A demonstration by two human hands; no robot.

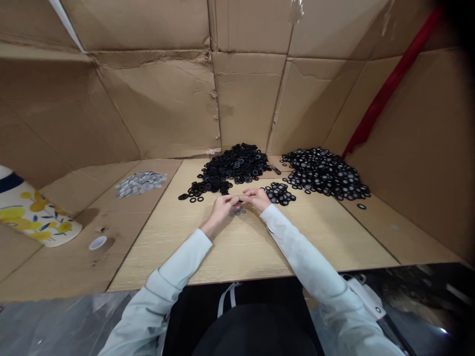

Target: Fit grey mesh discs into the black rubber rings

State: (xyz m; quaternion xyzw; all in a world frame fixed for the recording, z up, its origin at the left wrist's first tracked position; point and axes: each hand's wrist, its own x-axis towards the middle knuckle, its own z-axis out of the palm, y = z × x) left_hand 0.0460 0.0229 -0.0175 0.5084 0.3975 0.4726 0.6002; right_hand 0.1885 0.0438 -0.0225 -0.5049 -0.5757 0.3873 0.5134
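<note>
My left hand (223,208) and my right hand (257,199) meet over the middle of the board, fingertips pinched together. Between them shows a sliver of a small black ring (240,199), mostly hidden by the fingers. A few grey discs (238,211) lie on the board just under my hands. Beyond my left hand is a large heap of black rings (237,165), with loose ones spread at its left. Close to my right hand sits a small pile of black rings with light centres (281,193). A bigger heap of the same pieces (326,173) lies farther right.
A pile of grey discs (141,183) lies on the cardboard at left. Near it are a white tape roll (98,243) and a patterned cylinder (37,212). A small dark tool (275,169) lies between the heaps. Cardboard walls (248,99) enclose the back and sides.
</note>
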